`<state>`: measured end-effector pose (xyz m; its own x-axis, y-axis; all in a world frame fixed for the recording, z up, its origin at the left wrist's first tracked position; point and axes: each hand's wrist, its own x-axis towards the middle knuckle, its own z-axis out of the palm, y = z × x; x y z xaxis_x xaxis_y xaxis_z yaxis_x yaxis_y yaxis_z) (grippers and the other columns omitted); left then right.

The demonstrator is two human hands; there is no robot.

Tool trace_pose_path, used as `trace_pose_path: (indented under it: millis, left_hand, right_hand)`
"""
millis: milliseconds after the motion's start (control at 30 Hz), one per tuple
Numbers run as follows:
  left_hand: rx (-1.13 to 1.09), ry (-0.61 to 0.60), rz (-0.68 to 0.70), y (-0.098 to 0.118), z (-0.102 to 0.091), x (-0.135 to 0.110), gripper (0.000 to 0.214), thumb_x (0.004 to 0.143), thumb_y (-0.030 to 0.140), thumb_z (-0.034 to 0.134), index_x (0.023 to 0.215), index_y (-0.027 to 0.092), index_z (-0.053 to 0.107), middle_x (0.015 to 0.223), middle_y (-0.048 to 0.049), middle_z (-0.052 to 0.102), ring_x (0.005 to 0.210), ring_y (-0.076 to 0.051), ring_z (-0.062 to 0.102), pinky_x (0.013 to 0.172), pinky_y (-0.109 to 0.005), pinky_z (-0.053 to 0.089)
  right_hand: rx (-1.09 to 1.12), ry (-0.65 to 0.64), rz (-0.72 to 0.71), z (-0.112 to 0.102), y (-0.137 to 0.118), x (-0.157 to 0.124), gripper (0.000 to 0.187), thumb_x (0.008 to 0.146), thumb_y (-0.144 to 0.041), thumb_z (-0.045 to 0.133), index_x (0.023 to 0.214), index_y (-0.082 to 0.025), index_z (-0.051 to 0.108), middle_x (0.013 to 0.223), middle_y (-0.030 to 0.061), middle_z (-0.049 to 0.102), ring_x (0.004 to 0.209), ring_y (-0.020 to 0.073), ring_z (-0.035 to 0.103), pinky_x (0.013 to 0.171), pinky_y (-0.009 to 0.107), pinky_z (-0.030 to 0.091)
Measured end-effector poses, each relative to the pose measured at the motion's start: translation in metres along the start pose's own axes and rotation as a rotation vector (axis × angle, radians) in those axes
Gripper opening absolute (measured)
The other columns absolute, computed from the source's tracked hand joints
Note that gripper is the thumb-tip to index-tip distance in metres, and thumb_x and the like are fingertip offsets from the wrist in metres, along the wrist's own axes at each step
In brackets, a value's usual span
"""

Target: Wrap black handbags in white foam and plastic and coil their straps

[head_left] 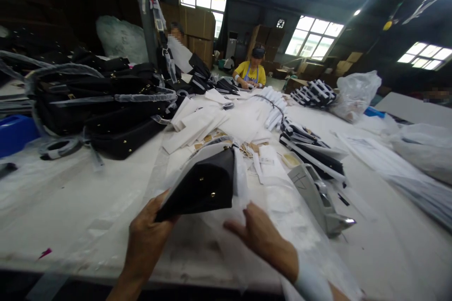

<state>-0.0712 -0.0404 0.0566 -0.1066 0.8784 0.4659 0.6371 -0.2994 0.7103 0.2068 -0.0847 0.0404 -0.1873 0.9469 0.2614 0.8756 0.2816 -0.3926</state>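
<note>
My left hand grips the lower corner of a black handbag with small gold studs, holding it tilted above the white table. The bag sits partly in white wrapping and clear plastic film. My right hand is just right of the bag, fingers curled against the plastic film beneath it. A grey tape dispenser stands to the right of my right hand.
A pile of black handbags with wrapped straps fills the left. White paper sheets and folded black items lie mid-table. Plastic bags sit at the right. A person in yellow works at the far end; another person stands by a pillar.
</note>
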Motion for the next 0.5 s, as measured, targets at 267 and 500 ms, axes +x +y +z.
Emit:
trace_pose_path:
  millis: [267,500]
  left_hand:
    - [0.133,0.002,0.588,0.001,0.025,-0.023,0.046,0.085,0.004,0.043,0.124,0.019,0.063,0.113,-0.0036,0.073,0.101,-0.018,0.067,0.091,-0.031,0.050]
    - [0.294,-0.115,0.801,0.002,0.047,-0.055,0.045,0.098,0.008,0.035,0.132,0.023,0.060,0.128,-0.0024,0.067,0.108,-0.018,0.063,0.102,-0.035,0.039]
  right_hand:
    - [0.344,-0.257,0.365,0.063,-0.006,-0.042,0.038,0.073,-0.009,0.059,0.108,-0.019,0.067,0.095,0.0061,0.073,0.086,0.0235,0.067,0.077,0.030,0.052]
    - [0.711,-0.681,0.791,-0.032,0.036,-0.087,0.041,0.060,-0.020,0.078,0.100,-0.015,0.072,0.078,0.0020,0.070,0.066,0.0165,0.065,0.052,0.020,0.050]
